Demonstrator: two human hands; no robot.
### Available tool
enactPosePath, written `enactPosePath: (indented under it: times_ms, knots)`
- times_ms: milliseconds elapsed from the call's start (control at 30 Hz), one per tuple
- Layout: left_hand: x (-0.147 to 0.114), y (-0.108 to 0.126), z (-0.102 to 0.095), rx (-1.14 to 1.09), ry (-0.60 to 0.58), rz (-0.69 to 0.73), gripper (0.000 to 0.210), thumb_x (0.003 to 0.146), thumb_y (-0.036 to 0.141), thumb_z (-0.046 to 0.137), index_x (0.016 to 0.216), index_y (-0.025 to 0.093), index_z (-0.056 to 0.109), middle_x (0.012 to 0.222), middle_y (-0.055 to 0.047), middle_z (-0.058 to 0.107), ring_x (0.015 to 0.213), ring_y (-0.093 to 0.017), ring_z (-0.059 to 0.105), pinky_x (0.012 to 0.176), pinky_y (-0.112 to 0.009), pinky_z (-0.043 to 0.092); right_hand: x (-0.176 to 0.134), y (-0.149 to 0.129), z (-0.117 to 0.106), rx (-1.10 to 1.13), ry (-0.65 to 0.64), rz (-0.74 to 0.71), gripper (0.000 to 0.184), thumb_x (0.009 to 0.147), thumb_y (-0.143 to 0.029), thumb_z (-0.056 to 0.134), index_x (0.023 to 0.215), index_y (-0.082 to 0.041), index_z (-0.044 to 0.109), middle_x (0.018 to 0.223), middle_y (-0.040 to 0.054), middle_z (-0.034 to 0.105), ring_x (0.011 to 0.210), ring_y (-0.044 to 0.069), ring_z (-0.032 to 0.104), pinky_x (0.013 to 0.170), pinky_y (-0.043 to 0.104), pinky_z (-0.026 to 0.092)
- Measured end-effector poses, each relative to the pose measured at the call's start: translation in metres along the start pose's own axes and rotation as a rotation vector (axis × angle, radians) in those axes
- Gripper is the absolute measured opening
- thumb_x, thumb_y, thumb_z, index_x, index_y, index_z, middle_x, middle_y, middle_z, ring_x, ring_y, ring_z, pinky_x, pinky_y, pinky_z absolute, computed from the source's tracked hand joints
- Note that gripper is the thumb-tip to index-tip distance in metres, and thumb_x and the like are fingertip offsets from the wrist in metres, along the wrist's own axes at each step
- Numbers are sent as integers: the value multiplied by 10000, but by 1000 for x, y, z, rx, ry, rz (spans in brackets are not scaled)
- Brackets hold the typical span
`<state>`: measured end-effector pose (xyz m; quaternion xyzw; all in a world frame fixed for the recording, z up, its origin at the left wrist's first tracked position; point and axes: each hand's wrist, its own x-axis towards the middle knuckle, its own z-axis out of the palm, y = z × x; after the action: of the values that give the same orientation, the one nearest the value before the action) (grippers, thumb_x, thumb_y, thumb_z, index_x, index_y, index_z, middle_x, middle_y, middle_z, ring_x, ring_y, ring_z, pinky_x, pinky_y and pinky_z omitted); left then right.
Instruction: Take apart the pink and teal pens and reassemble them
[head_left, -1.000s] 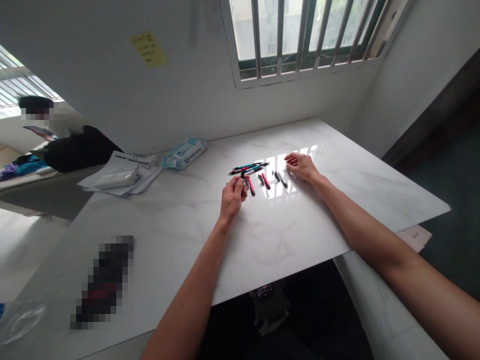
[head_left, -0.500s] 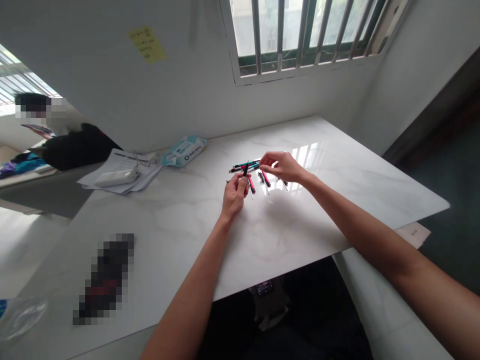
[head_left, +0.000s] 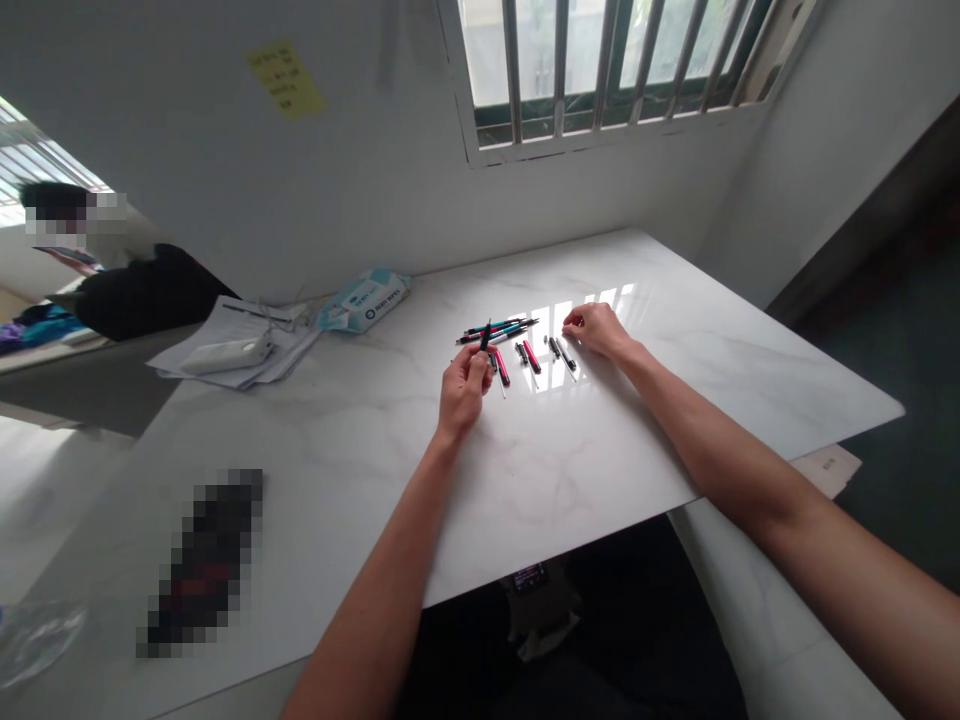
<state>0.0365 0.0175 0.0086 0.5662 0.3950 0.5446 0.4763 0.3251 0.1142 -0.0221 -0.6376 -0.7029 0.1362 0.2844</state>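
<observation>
My left hand (head_left: 463, 390) is closed around a dark pen part (head_left: 486, 335), its thin tip pointing up. My right hand (head_left: 596, 328) rests low at the tabletop with its fingertips pinched; whatever they hold, if anything, is too small to make out. Just left of those fingertips lie silver-and-black pen pieces (head_left: 562, 352). Between the hands are a red pen barrel (head_left: 532, 356) and a small black piece (head_left: 521, 352) beside it. Another red barrel (head_left: 502, 367) lies close to my left hand, partly hidden by it. Behind them several teal and red pens (head_left: 502, 331) lie in a loose pile.
A blue-and-white wipes packet (head_left: 367, 301) lies near the wall, beside papers (head_left: 217, 350) with a white device (head_left: 229, 354) on top. A blurred-out dark object (head_left: 206, 560) is on the table's left. Another person (head_left: 112, 240) is at far left.
My right hand has moved right and down from above the pens to the table beside the silver pieces, uncovering them. My left hand still holds the dark pen part, nearly in place.
</observation>
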Motion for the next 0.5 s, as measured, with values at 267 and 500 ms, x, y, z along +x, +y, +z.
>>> enactPosePath:
  times_ms: [267,500]
  knots:
    - [1,0,-2,-4,31,-5,377,925,537,720,1047,180,709,636,41,484,547,-94,400,490,-212,288,-6,17,-12,103,58,16,141,939,-241,729,1001,-170,834,962,89,816,862,201,724,832,309,577]
    - [2,1,-1,-8,19,0,379,920,540,735,1036,180,716,631,39,485,546,-93,400,491,-213,297,-7,16,-10,136,37,30,207,988,-243,659,1072,-166,832,992,93,821,880,210,731,859,328,566]
